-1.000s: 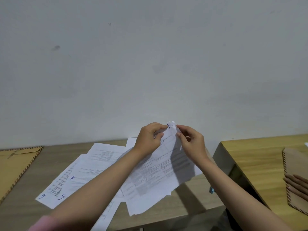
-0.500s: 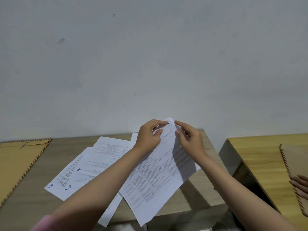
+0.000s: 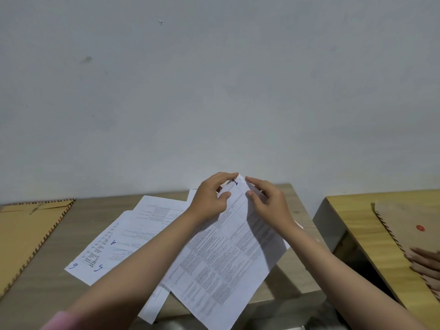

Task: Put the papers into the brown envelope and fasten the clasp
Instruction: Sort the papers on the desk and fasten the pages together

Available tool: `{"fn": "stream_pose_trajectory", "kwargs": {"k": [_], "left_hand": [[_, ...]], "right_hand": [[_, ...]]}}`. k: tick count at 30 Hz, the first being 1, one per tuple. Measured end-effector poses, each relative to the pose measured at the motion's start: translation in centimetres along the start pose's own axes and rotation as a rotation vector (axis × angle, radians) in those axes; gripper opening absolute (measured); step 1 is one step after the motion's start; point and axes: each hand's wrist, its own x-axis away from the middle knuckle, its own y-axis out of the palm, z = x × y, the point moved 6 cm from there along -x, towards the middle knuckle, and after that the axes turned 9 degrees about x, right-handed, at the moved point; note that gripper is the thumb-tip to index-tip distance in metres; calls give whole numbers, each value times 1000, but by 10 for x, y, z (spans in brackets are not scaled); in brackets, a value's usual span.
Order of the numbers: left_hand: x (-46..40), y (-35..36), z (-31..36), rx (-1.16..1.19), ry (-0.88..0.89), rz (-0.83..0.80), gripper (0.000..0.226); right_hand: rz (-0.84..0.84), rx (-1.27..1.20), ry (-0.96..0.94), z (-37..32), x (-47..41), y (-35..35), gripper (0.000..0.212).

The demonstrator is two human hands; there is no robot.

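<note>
— White sheet first: your left hand [image 3: 210, 196] and right hand [image 3: 267, 201] both pinch the far corner of the top printed page [image 3: 226, 258], near the middle of the frame. Each grip is thumb against fingertips on that one corner, which carries a blue pen mark.

— So which step am I on?

— Gathering, by my reading. You look to be separating or squaring that page; nothing has gone into the brown envelope [image 3: 26, 236] yet. It lies flat at the left edge of the frame on the grey worktop [image 3: 47, 301], well apart from your hands.

— And the rest of the papers?

— Numbered pages [image 3: 114, 248] are fanned out under your left forearm, unaligned.

— What does the next move call for?

— Stack the loose sheets under the one you hold, tap the edges even, then reach left for the envelope. Its flap appears to lie at the far end; whether the clasp is undone, I cannot tell.
</note>
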Motion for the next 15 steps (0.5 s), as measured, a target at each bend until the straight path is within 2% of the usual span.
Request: {"fn": "stream_pose_trajectory", "kwargs": {"k": [7,15], "left_hand": [[21,-14,-14,18,-42,108,36],[63,-52,-60,-252,-227,92,38]], "right_hand": [[-65,-105,92,2,3,27,35],[-284,-150,199,2,20,99,33]]}}
